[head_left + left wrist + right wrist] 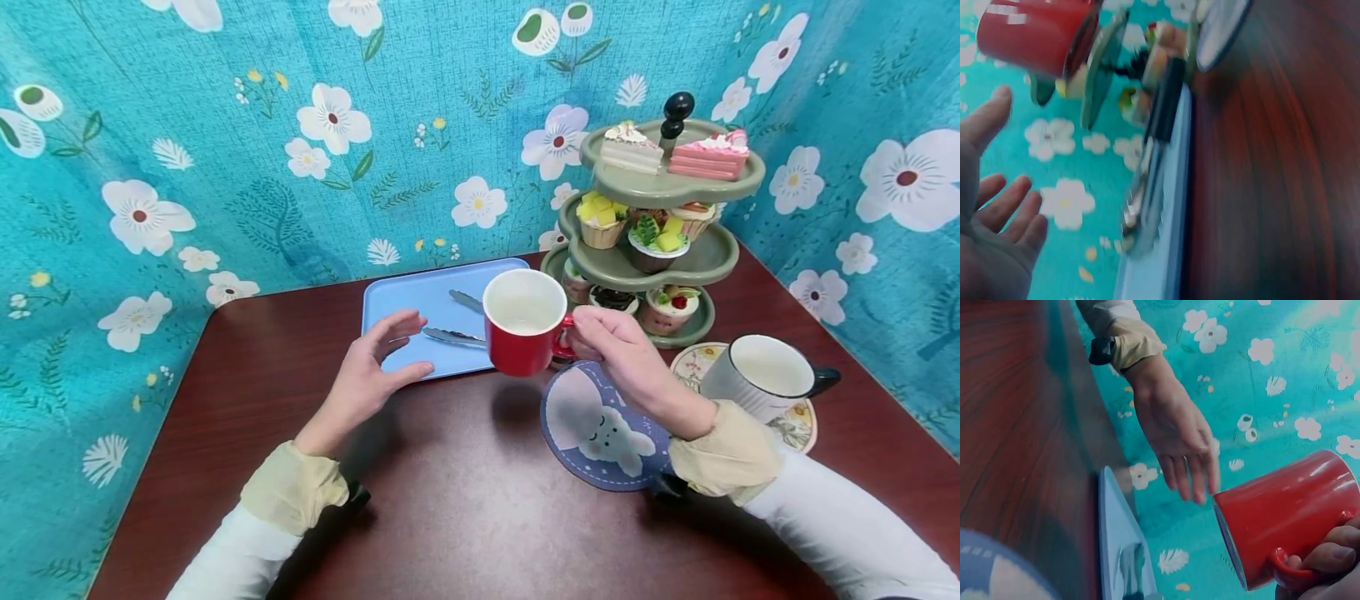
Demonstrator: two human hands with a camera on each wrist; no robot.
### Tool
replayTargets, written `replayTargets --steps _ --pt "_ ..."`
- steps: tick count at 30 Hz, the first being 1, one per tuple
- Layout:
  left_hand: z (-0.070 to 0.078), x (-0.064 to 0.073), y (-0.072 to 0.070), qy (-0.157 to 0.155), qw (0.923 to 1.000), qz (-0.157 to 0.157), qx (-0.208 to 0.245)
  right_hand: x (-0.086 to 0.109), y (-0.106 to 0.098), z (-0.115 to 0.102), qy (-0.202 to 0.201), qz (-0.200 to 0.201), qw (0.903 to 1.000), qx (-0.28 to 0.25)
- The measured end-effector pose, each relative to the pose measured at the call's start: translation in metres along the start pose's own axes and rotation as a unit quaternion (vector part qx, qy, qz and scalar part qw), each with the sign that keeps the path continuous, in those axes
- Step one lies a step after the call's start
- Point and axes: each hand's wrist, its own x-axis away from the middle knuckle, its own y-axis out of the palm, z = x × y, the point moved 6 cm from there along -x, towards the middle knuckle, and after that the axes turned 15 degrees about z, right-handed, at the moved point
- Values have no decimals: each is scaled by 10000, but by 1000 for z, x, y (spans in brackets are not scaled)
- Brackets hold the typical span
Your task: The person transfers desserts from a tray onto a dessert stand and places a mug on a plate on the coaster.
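A red mug (pixel 522 325) with a white inside hangs in the air above the table, upright and facing me with its mouth slightly tipped. My right hand (pixel 617 350) grips its handle, fingers curled through it in the right wrist view. To the mug's left, my left hand (pixel 367 375) holds nothing; its thumb and fingers are spread apart towards the mug, with a gap between. Beyond both hands lies a light blue tray (pixel 408 292) bearing metal tongs (pixel 1150 181) with a black handle, partly hidden by the mug in the head view.
At the back right stands a three-tier green stand (pixel 645 196) with cake slices and cupcakes. A round blue mat (pixel 600 442) with a rabbit picture lies under my right forearm. Right of it, a white mug (pixel 750 379) with a black handle sits on a patterned round coaster (pixel 798 429).
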Motion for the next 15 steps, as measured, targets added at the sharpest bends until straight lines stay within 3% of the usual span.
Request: replayTargets --steps 5,15 --pt "-21 5 -13 -197 9934 -298 -1091 8 -17 -5 -53 -143 9999 6" --pt "-47 6 -21 5 9761 -498 -2116 25 -53 -10 101 -180 9997 -115"
